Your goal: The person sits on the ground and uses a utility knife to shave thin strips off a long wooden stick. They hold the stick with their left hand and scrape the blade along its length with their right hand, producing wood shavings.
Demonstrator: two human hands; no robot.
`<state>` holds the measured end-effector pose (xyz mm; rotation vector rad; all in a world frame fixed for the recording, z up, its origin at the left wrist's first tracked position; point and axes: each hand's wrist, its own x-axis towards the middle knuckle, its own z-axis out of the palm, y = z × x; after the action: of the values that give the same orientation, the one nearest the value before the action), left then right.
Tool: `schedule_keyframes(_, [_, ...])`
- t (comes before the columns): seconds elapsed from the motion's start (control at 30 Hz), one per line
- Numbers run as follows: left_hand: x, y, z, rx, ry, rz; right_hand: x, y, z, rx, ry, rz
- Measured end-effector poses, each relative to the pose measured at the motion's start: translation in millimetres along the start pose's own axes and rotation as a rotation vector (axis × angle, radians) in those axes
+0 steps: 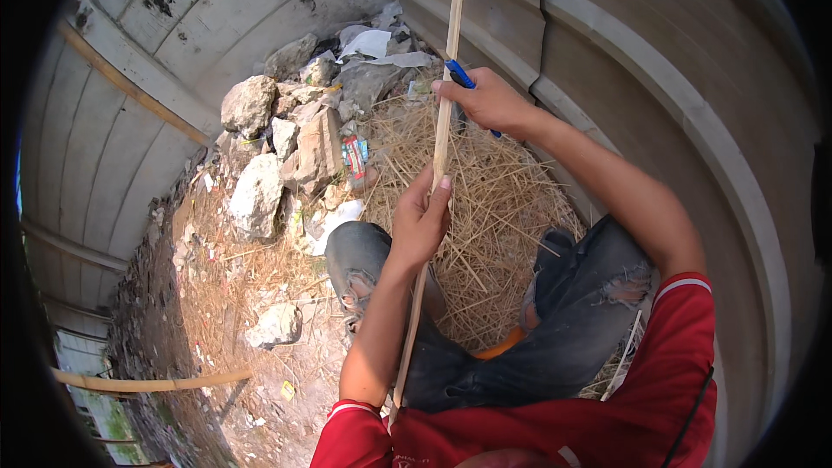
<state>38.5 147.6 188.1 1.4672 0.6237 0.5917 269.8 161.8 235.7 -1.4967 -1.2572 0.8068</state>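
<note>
A long pale strip of bamboo or wood [453, 22] runs from the far top of the view down past my left forearm toward my body. My left hand [422, 218] is closed around its middle, thumb on top. Farther up the strip, my right hand [492, 105] grips a blue utility knife [459, 75], its thumb resting against the strip. I cannot make out the blade clearly. Beneath both hands, a heap of thin straw-coloured shavings [498, 208] covers the ground between and beyond my bent legs.
Rocks [254, 195] and rubbish, including a white sheet [367, 43], lie to the far left. A corrugated metal wall [659, 95] curves close along my right side. Pale panels [225, 17] stand at the back left. A bamboo pole [156, 383] juts in at lower left.
</note>
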Motion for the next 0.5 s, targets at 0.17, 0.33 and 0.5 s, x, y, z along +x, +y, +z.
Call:
schedule_keyframes(0.17, [-3, 1, 10, 0.044, 0.044, 0.001, -3, 17, -6, -0.114, -0.056, -0.072])
schedule_keyframes(0.33, [1, -22, 1, 0.066, 0.153, 0.032, -25, 7, 10, -0.536, -0.088, -0.117])
schedule_keyframes(0.5, [3, -16, -8, -0.059, 0.19, -0.028, -41, 2, 27, -0.77, -0.107, -0.079])
